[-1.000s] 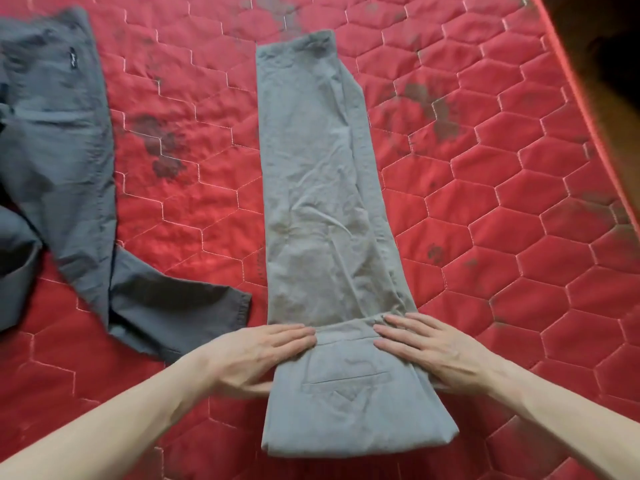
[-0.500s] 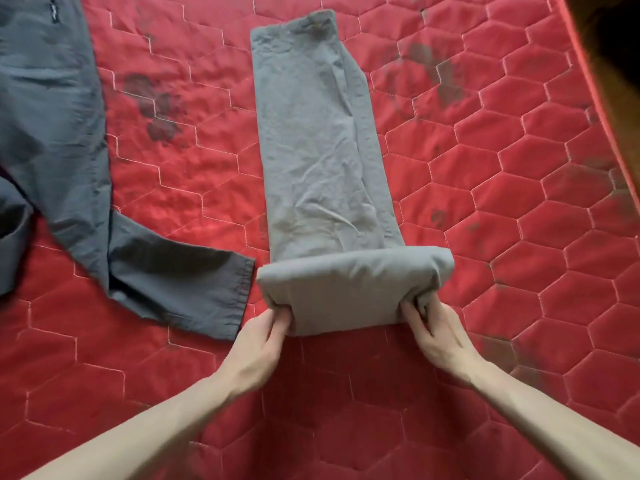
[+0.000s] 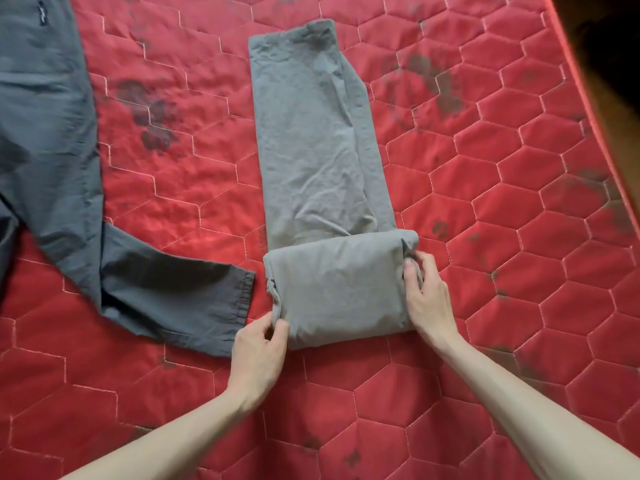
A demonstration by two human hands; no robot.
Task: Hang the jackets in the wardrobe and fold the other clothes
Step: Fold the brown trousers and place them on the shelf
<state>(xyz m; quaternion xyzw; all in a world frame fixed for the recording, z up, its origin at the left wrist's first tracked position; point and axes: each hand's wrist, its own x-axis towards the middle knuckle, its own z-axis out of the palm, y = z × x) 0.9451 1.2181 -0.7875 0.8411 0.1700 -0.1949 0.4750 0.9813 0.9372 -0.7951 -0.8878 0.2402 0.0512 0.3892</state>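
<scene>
Light grey trousers [image 3: 311, 140] lie lengthwise on the red quilted mattress [image 3: 519, 237], folded leg on leg. Their near end is turned over into a thick folded bundle [image 3: 336, 285]. My left hand [image 3: 259, 348] pinches the bundle's near left corner. My right hand [image 3: 424, 292] grips its right edge, fingers tucked into the layers. Darker grey trousers [image 3: 52, 150] lie spread at the left, one leg cuff [image 3: 239, 299] reaching almost to the bundle.
The mattress edge [image 3: 588, 98] runs diagonally along the right side, with dark floor beyond it. Dark stains mark the quilt in several places. Red quilt lies bare in front of the bundle and to its right.
The waist end of the light grey trousers has been turned over away from me, making a thicker bundle farther up the legs. My hands moved from lying flat on top to gripping its sides.
</scene>
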